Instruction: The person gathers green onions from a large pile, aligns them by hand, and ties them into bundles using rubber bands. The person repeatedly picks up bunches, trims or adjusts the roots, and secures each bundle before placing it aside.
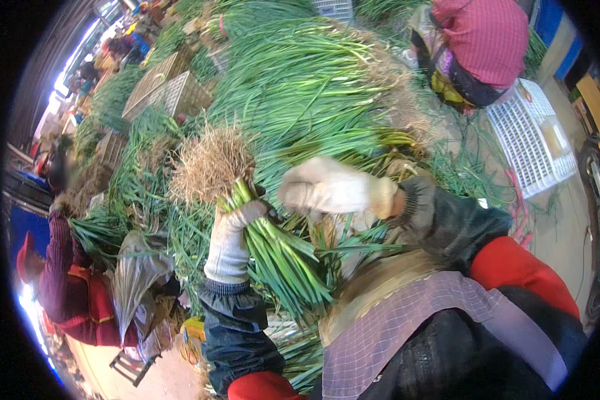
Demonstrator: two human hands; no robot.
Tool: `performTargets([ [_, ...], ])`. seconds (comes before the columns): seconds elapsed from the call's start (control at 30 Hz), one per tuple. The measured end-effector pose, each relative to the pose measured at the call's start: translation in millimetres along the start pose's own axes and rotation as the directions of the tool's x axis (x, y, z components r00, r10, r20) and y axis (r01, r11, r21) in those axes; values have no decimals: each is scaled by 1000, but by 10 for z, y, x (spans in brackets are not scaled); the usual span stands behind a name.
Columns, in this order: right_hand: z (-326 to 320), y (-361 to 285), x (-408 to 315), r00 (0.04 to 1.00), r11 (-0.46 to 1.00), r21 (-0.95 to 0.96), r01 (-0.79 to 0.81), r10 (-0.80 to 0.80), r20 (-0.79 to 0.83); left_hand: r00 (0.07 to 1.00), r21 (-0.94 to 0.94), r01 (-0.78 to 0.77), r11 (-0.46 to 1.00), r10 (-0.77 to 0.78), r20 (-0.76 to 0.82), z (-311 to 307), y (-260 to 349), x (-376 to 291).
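Observation:
My left hand, in a whitish knit work glove, grips a bunch of green garlic or scallions just below the roots. The bunch's dry, tan root tuft points up and away from me, and its green leaves hang down towards my lap. Just right of the bunch, my right hand wears a similar glove and is blurred by motion. Its fingers look curled, and whether anything is inside them is hidden. Beyond both hands lies a large heap of the same long green stalks, most roots facing right.
A co-worker in a pink top bends at upper right beside a white plastic crate. Another person in a maroon top sits at left. Crates stand among stalks at upper left. Orange-handled scissors are near my left forearm.

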State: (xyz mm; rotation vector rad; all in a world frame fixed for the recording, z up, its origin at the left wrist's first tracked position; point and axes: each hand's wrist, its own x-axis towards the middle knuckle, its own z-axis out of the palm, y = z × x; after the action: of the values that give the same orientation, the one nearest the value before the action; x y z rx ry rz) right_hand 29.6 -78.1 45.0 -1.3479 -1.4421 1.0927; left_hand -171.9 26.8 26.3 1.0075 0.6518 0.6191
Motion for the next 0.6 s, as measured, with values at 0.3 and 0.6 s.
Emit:
performTargets([
  [0.3, 122, 128, -145, 991, 837, -532, 131, -96, 92, 999, 77, 41, 996, -39, -19, 199, 85, 69],
  [0.6, -304, -4, -24, 672, 301, -931, 207, -735, -88, 981, 104, 162, 981, -171, 91, 255, -26, 107],
])
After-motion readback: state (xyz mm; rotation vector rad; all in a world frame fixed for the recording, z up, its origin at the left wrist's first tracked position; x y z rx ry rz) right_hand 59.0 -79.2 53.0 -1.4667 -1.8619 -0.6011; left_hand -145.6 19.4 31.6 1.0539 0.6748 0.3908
